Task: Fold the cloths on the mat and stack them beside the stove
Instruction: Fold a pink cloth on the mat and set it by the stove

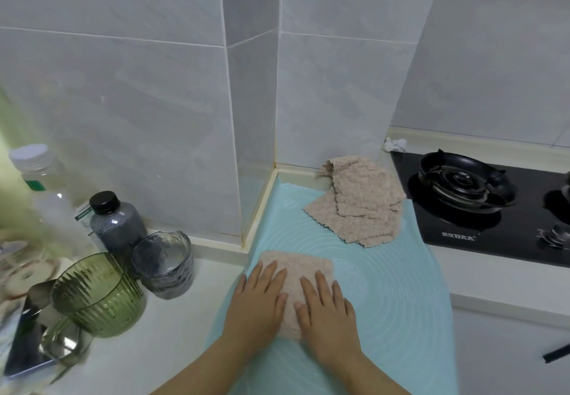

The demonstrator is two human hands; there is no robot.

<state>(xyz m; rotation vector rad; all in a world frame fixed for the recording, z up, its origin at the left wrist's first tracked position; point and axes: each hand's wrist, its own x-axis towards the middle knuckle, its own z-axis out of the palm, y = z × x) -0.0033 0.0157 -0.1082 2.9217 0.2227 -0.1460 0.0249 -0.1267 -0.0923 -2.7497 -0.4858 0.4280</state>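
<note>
Two hands [258, 299] [324, 308], one mat [401, 286], one folded cloth [296, 266], one cloth heap [364, 206], two bottles [118, 222] [46, 185], two cups [98, 296] [163, 262], one stove [456, 228].

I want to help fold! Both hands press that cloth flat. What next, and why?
Probably lift the folded cloth and set it beside the stove: left hand and right hand lie flat on it, it looks done, and rumpled cloths wait on the mat.

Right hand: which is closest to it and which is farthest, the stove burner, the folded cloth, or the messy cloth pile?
From the right hand:
1. Folded cloth, right under it, touching.
2. Messy cloth pile, at the back of the mat.
3. Stove burner, farther off on the right.
</note>
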